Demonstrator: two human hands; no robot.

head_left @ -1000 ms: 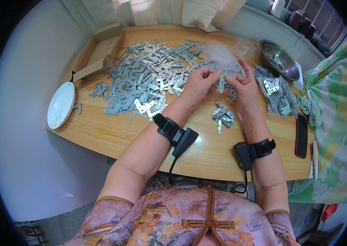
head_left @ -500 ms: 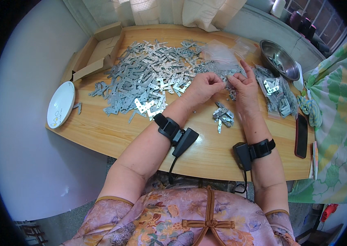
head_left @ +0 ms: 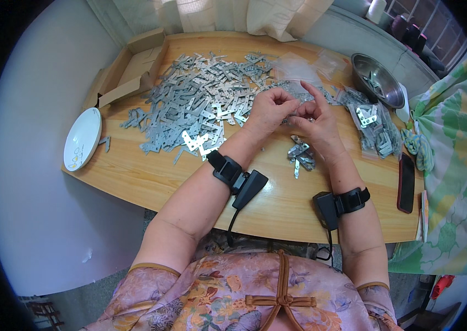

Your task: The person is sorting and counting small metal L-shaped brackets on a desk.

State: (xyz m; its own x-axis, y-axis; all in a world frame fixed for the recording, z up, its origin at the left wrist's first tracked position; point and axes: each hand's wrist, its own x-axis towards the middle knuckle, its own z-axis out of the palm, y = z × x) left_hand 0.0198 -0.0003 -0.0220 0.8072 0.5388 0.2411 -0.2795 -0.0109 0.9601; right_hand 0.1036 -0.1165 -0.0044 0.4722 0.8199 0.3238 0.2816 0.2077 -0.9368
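My left hand point(head_left: 269, 113) is over the right side of the metal pile, its thumb and fingers pinched together. Whatever lies in that pinch is too small or too hidden to make out. Close beside it is my right hand point(head_left: 320, 126), index finger stretched up and thumb pointing toward the left fingertips, with a gap between them. Small metal hardware point(head_left: 282, 85) lies behind both hands, partly covered. Just below the right hand is a small heap of metal brackets point(head_left: 301, 153).
A large pile of flat L-shaped brackets point(head_left: 189, 105) covers the table's left-centre. Around it are a cardboard box point(head_left: 129, 91), a white dish point(head_left: 83, 140), clear plastic bags point(head_left: 295, 67), bagged brackets point(head_left: 379, 129), a steel bowl point(head_left: 390, 91) and a phone point(head_left: 406, 182).
My right hand has shifted left and slightly down, its thumb coming away from the left fingertips. My left hand has moved a little up and left, still pinched.
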